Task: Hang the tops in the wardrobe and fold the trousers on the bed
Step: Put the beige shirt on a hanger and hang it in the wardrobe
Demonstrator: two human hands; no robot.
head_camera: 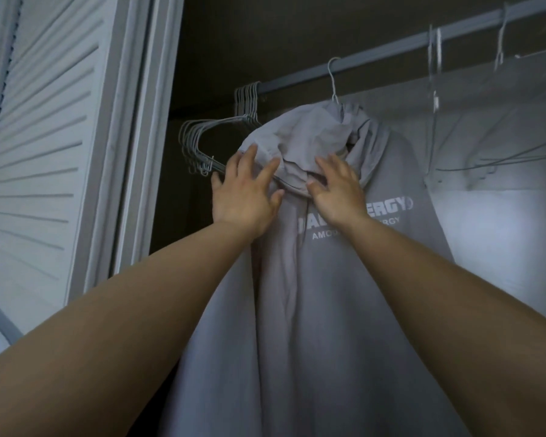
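The white louvred wardrobe door [44, 152] closes off your left edge; past its frame the dark wardrobe opening leaves free room beside a bunch of empty grey wire hangers [208, 143]. To your right, a pale hanging garment [501, 200] crowds in close. The grey metal rail [391, 50] slopes up rightward. Your grey printed hooded top [328, 310] hangs from it on a wire hanger, long axis vertical, hood uppermost. Your left hand [245, 197] and right hand [336, 192] rest spread on the bunched hood, fingers [270, 170] splayed wide, gripping nothing.
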